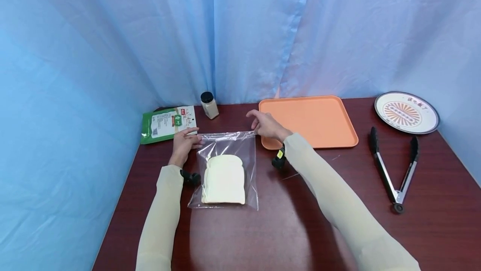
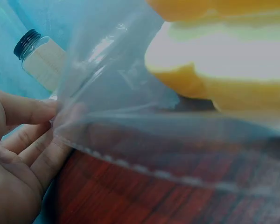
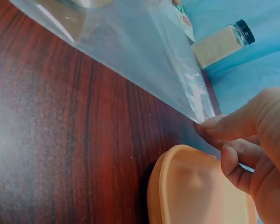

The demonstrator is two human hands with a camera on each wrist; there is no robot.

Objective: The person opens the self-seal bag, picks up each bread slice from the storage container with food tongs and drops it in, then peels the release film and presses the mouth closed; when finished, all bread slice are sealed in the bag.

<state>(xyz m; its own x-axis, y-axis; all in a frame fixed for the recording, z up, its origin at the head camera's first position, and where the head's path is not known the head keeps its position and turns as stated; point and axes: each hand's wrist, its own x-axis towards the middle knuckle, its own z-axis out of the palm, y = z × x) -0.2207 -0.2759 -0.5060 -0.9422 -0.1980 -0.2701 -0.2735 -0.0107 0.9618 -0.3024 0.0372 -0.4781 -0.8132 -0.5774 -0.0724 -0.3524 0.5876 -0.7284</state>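
Slices of bread (image 1: 224, 181) lie inside a clear plastic bag (image 1: 251, 166) on the dark wooden table. At the bag's far left corner, my left hand (image 1: 183, 145) pinches the film between thumb and fingers; the left wrist view shows this hand (image 2: 23, 140) up close, with the bread (image 2: 233, 60) beyond it. The opposite far corner is pinched by my right hand (image 1: 267, 125), seen also in the right wrist view as a hand (image 3: 256, 144) with thumb and forefinger on the bag's tip. Between the two hands the bag's top edge is stretched straight.
An orange tray (image 1: 308, 122) lies just right of my right hand. Behind my left hand are a green and white packet (image 1: 163, 125) and a black-capped jar (image 1: 209, 106). Farther right are opened tongs (image 1: 394, 191) and a patterned plate (image 1: 407, 112). Blue curtains (image 1: 248, 33) hang behind.
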